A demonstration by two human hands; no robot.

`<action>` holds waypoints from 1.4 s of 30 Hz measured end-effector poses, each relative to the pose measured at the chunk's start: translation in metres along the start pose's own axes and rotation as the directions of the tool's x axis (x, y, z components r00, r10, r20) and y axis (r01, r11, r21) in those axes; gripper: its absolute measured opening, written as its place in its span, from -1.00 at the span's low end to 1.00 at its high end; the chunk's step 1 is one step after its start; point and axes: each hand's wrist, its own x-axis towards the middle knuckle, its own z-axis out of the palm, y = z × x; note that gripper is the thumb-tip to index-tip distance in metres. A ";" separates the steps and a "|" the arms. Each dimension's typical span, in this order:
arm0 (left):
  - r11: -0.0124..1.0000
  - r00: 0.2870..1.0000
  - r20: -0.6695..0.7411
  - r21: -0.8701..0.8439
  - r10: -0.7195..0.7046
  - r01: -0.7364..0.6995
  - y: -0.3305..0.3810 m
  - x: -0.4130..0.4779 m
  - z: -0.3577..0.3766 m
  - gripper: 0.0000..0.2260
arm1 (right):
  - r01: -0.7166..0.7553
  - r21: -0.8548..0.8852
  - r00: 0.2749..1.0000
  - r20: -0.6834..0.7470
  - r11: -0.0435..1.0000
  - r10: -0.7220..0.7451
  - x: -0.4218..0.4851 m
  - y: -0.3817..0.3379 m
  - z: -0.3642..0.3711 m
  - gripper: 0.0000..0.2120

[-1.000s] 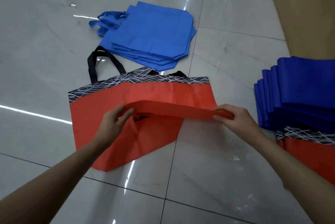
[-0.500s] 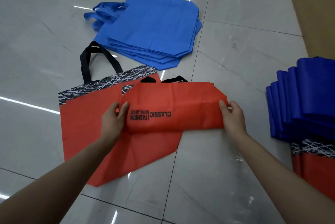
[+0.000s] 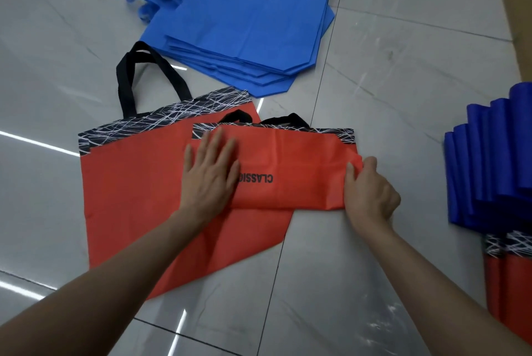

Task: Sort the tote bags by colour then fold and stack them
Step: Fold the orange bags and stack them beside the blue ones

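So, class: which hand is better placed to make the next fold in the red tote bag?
Right. The right hand pinches one end of the folded red fabric tote bag; the left hand lies flat on it, probably anchoring.

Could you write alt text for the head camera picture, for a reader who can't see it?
Two hands fold a red tote bag on a grey tiled floor: the left hand presses flat on it, the right hand pinches its right edge. It lies partly on an unfolded red bag; light blue bags lie piled beyond, dark blue folded bags at right.
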 end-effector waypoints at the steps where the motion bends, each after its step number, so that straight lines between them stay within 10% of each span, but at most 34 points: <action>1: 1.000 0.996 0.078 -0.006 0.031 -0.030 0.002 0.000 0.003 -0.52 | 0.032 0.009 0.994 -0.101 0.999 -0.031 -0.003 -0.002 0.003 -0.69; 5: 1.000 0.986 0.163 0.001 -0.028 0.028 0.001 -0.005 0.016 -0.49 | 0.426 0.121 0.874 -0.310 0.897 -0.373 -0.030 -0.048 0.015 -0.52; 9: 0.999 0.986 0.165 -0.030 -0.024 0.030 -0.002 -0.005 0.019 -0.48 | 0.693 0.285 0.695 -0.019 0.662 -0.719 -0.066 -0.121 0.025 -0.49; 12: 0.999 0.989 0.141 -0.018 -0.044 0.047 -0.001 -0.006 0.020 -0.49 | 0.666 0.172 0.697 0.203 0.726 -0.688 -0.062 -0.129 0.036 -0.41; 19: 0.998 0.990 0.129 -0.002 -0.061 0.062 0.000 -0.006 0.020 -0.51 | 0.611 0.018 0.766 0.237 0.791 -0.597 -0.017 -0.061 0.032 -0.39; 30: 0.997 0.975 0.212 -0.002 -0.069 0.071 0.002 -0.009 0.014 -0.41 | 0.420 -0.104 0.902 0.155 0.901 -0.403 0.018 -0.035 0.017 -0.50; 42: 0.993 0.981 0.159 0.026 0.110 -0.115 0.043 -0.069 -0.003 -0.55 | 0.428 -0.088 0.898 -0.076 0.900 -0.434 -0.041 0.056 0.006 -0.55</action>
